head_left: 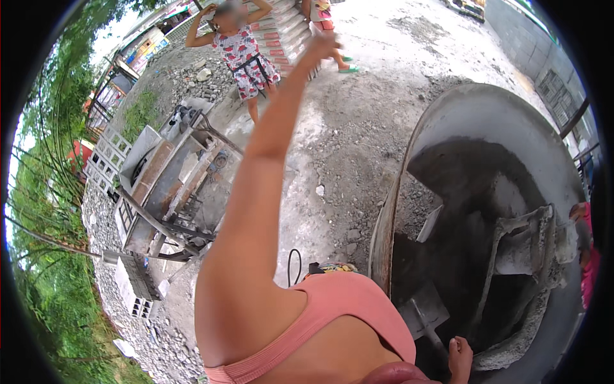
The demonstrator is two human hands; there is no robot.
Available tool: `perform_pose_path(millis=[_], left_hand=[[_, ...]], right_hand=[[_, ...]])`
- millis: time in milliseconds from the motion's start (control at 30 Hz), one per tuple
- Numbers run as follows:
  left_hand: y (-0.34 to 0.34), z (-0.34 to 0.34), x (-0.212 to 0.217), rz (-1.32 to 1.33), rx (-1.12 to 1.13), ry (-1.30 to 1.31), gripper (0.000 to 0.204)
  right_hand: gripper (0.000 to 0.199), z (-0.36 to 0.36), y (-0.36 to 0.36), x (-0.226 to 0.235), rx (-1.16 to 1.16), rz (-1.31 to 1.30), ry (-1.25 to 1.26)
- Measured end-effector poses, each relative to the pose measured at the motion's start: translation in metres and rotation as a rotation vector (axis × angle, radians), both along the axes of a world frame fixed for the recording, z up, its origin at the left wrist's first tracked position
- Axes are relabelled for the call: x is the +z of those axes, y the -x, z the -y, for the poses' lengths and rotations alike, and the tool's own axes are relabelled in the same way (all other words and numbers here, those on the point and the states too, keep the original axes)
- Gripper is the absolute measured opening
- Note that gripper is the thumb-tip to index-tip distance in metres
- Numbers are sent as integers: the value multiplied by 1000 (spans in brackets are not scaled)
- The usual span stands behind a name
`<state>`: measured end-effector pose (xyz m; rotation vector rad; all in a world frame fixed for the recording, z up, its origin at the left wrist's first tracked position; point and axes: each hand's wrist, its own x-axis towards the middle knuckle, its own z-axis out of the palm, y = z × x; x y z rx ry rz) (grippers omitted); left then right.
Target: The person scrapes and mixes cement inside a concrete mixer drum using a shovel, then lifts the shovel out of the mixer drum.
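My left arm stretches up and away across the view, the left hand (323, 48) raised in the air with its slightly blurred fingers apart and nothing visible in them. Low on the right is my right hand (460, 357), its fingers curled, in front of a big round grey drum mixer (505, 105); what it grips, if anything, is hidden. Dark wet-looking mix (473, 168) coats the drum's inside. A flat grey blade (425, 310) with a rod slants down near the right hand. Farther right in the drum stands a cement-crusted metal frame (517, 246).
At left stands a metal and wood contraption (169, 185) beside hollow concrete blocks (135, 291). A person in a patterned dress (246, 57) stands ahead near stacked sacks (281, 32); another person's legs (329, 38) show beside them. Someone in pink (590, 269) is beyond the drum. Gravel (345, 173) covers the ground.
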<state>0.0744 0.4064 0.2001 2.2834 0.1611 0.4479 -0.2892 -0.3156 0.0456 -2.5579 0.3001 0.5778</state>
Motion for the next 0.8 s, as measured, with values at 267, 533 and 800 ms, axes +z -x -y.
perform_pose_path(millis=[267, 533, 800], left_hand=[[62, -110, 73, -25, 525, 118, 76], [98, -128, 101, -195, 497, 102, 62], [62, -91, 46, -147, 197, 36, 49]], right_hand=[[34, -16, -2, 16, 10, -71, 52], [32, 3, 4, -5, -37, -15, -64], [31, -1, 4, 3, 19, 6, 42]])
